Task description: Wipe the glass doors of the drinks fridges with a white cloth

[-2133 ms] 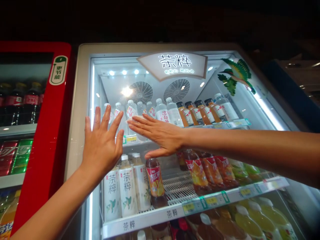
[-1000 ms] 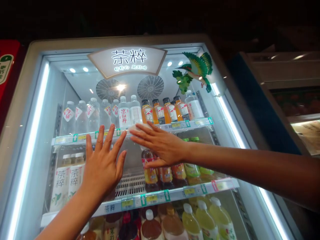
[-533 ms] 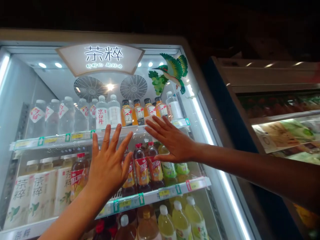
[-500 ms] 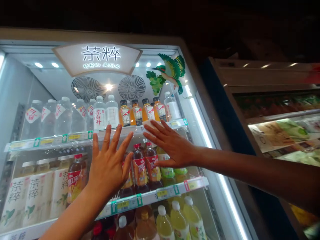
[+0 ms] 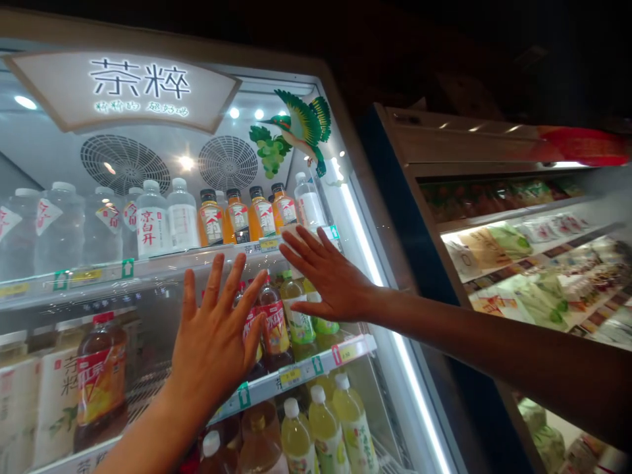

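Observation:
My left hand (image 5: 212, 329) is raised with its fingers spread, its back towards me, and holds nothing. To its right, my right hand (image 5: 333, 280) is stretched out with the fingers slightly apart and nothing in it. Both are in front of a lit drinks fridge (image 5: 316, 72); whether they touch its glass I cannot tell. Behind and between them are red-labelled tea bottles (image 5: 273, 319), partly covered by the left fingers. Green-labelled bottles (image 5: 299, 316) show beside the right hand. Orange drink bottles (image 5: 259, 214) with black caps stand on the shelf above.
Clear water bottles (image 5: 62, 224) line the top shelf at left. A red-capped tea bottle (image 5: 101, 378) and pale cartons-like bottles (image 5: 56, 401) are lower left. Yellow-green bottles (image 5: 326, 428) fill the bottom. Another open chiller (image 5: 523, 263) with packaged food stands at right.
My view has turned to the right, so the fridge and its bottles shift left and more of the second chiller shows. Both hands stay raised and spread in nearly the same places.

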Action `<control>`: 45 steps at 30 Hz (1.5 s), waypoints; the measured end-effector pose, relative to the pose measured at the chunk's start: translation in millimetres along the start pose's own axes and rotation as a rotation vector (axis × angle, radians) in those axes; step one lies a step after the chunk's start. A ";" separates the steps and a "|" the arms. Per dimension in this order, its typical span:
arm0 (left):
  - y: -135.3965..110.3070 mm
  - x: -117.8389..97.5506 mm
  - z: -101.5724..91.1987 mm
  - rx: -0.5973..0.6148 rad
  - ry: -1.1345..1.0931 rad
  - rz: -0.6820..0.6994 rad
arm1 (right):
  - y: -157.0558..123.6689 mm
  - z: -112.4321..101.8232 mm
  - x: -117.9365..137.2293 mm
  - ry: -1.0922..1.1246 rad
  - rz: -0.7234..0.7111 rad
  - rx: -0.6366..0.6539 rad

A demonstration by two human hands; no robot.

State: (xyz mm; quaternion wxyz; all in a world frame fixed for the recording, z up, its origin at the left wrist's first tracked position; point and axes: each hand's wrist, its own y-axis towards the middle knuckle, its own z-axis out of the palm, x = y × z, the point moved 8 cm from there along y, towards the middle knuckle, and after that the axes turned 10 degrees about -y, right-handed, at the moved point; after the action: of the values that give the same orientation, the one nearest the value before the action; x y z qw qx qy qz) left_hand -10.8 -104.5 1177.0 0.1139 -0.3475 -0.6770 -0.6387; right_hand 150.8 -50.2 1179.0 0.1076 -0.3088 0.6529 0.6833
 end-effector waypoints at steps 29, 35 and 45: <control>-90.0 -35.1 13.0 0.043 0.000 -0.278 | -87.6 12.7 128.5 0.141 0.592 0.000; -112.1 -44.1 10.5 0.064 0.015 -0.264 | -68.8 12.1 124.9 0.162 0.572 -0.004; -127.1 -43.9 5.5 0.145 0.036 -0.273 | -90.6 16.2 164.3 0.154 0.558 0.031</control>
State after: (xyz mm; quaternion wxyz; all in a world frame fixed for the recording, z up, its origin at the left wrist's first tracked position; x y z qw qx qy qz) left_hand -55.4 -106.3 1050.0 0.0627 -0.2315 -0.7601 -0.6040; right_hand 66.9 -65.4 1011.1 -0.1296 -0.1665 0.7290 0.6511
